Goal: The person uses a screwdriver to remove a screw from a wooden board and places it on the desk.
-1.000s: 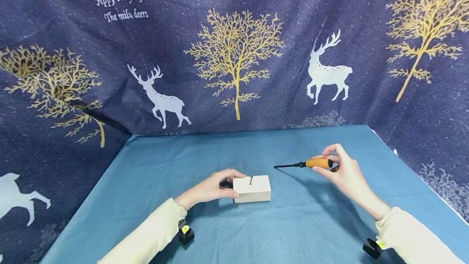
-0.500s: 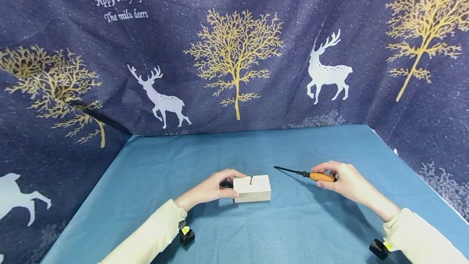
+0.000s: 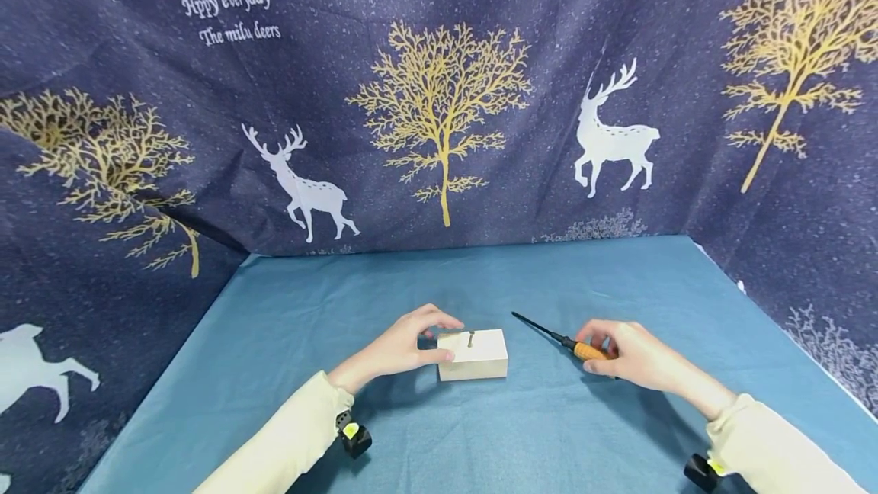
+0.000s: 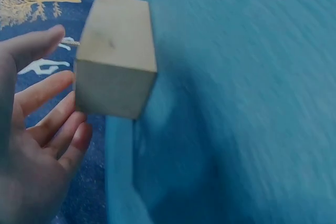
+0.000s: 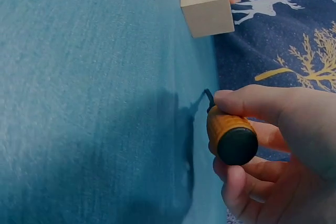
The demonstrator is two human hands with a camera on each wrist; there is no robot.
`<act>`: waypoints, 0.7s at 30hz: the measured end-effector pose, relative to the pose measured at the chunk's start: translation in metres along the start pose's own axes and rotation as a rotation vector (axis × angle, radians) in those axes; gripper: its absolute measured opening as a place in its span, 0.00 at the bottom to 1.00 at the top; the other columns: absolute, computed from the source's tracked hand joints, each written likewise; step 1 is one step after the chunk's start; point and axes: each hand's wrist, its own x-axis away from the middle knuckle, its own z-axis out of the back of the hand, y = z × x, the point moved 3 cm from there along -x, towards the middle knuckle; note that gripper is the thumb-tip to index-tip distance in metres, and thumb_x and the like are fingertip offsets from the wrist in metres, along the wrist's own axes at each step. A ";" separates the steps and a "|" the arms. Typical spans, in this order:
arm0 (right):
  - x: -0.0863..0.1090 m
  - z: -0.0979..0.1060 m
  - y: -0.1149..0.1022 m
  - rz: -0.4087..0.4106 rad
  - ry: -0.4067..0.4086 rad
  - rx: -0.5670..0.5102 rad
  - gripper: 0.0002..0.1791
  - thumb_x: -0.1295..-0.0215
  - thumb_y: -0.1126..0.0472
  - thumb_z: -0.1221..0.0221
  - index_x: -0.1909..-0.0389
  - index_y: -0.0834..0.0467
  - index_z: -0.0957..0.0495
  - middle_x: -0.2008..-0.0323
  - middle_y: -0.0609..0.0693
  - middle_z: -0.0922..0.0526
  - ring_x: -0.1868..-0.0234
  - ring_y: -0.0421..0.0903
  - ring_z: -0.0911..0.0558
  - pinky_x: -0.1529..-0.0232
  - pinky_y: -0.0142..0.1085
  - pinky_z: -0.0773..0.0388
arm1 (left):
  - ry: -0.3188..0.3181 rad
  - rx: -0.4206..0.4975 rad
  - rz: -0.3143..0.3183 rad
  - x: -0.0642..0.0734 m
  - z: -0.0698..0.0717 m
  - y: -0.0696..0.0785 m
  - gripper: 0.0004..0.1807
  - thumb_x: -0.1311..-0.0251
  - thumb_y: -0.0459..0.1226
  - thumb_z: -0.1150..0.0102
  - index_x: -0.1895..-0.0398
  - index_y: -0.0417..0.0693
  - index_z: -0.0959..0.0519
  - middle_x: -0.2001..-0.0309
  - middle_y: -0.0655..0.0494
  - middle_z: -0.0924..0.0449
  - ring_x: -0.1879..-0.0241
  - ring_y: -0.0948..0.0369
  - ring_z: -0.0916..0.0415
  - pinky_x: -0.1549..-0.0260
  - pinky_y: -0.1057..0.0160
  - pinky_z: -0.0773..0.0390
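A pale wooden block [image 3: 483, 368] sits on the blue cloth in the middle of the head view. From its top face sticks a small screw [image 3: 471, 338]. My left hand [image 3: 401, 343] is spread at the block's left end; in the left wrist view the thumb stands off the block [image 4: 116, 32] and the fingertips are right at its edge. To the right, my right hand [image 3: 638, 357] holds a screwdriver [image 3: 588, 352] by its orange handle, thumb and fingers round it in the right wrist view. The screwdriver's black shaft points back and left, low over the cloth.
Blue cloth [image 3: 288, 326] covers the table. Behind it hangs a dark blue curtain [image 3: 480, 197] with printed trees and deer. Small black devices are strapped at both wrists, the left device [image 3: 357, 442] beside the cream sleeve.
My right hand has lowered the screwdriver and drawn its handle towards the near side. My left fingers have loosened from the block, which has kept its place.
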 end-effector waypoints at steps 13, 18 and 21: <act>-0.002 -0.010 -0.003 0.006 -0.062 -0.019 0.22 0.38 0.52 0.34 0.47 0.58 0.23 0.68 0.44 0.20 0.79 0.32 0.29 0.78 0.31 0.30 | 0.087 0.091 -0.011 -0.016 -0.003 0.013 0.14 0.34 0.40 0.38 0.46 0.50 0.19 0.50 0.47 0.17 0.53 0.56 0.20 0.59 0.67 0.22; -0.002 -0.012 -0.005 0.007 -0.089 -0.023 0.23 0.38 0.51 0.34 0.46 0.58 0.24 0.68 0.44 0.21 0.78 0.33 0.28 0.77 0.31 0.30 | 0.051 0.176 -0.022 -0.020 -0.009 0.015 0.14 0.33 0.36 0.40 0.45 0.48 0.19 0.49 0.47 0.17 0.52 0.56 0.20 0.56 0.67 0.21; -0.003 -0.013 -0.005 0.002 -0.100 -0.025 0.24 0.38 0.51 0.34 0.45 0.58 0.24 0.68 0.44 0.21 0.77 0.33 0.28 0.76 0.31 0.29 | 0.054 0.194 0.015 -0.020 -0.012 0.014 0.13 0.34 0.35 0.40 0.47 0.48 0.19 0.50 0.50 0.16 0.53 0.58 0.20 0.54 0.67 0.21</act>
